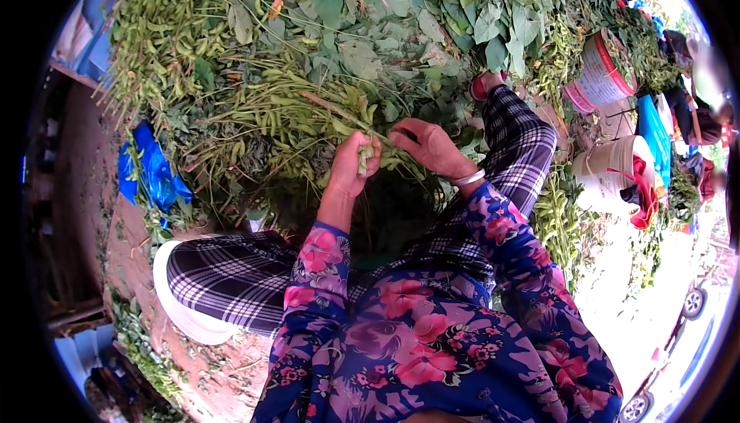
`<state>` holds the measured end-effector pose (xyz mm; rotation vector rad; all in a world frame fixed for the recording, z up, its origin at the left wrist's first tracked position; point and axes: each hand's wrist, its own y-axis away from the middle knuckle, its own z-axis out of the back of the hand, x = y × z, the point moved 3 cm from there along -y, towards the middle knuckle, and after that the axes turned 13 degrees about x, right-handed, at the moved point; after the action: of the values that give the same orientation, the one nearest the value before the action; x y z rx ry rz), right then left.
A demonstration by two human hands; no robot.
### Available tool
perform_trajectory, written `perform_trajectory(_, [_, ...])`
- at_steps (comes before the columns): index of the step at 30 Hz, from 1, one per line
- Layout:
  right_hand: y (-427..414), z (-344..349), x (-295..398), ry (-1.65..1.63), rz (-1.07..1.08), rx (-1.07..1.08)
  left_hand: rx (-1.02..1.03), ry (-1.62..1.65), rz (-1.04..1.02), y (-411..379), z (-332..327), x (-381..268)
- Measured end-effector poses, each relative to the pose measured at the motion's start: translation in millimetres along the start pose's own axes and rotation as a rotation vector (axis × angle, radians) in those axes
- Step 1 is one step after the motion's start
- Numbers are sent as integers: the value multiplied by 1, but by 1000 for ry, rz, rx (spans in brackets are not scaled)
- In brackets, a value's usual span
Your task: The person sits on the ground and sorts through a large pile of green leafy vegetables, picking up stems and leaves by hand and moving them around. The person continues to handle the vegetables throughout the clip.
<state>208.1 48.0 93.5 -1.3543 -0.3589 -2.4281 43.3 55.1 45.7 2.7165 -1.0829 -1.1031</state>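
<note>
My left hand [357, 160] is closed around green bean pods, with a few pod ends showing below its fingers. Just to its right, my right hand [425, 144] is curled at a cut plant stem [332, 106] that bears green pods; its thumb and fingertips are at the stem, and whether they grip it cannot be told. The stem slants up to the left past my left hand. Picked bean plants with pods [277, 99] lie heaped beyond both hands. Broad green leaves [358, 58] cover the heap farther off. A dark hollow lies between my knees, its contents hidden.
A blue plastic bag [151, 165] lies left of the heap. At right stand a printed bucket [601, 73] full of greens and a pale bucket [613, 174] with a red cloth over its rim. Loose pods [558, 215] lie near my right knee. Several people sit at the far right.
</note>
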Motion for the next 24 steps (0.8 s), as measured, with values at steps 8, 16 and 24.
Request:
perform_trajectory(8, [42,26,-6,-149,-71,240,239,148,-69,-14,-16,-40])
perform_trajectory(16, [33,71,87,494,108,-460,477,166,-150,-60,-66,-110])
perform_trajectory(24, [-22,-49,-47,-40,-81,-234,140,378,-80,-36,60,-35])
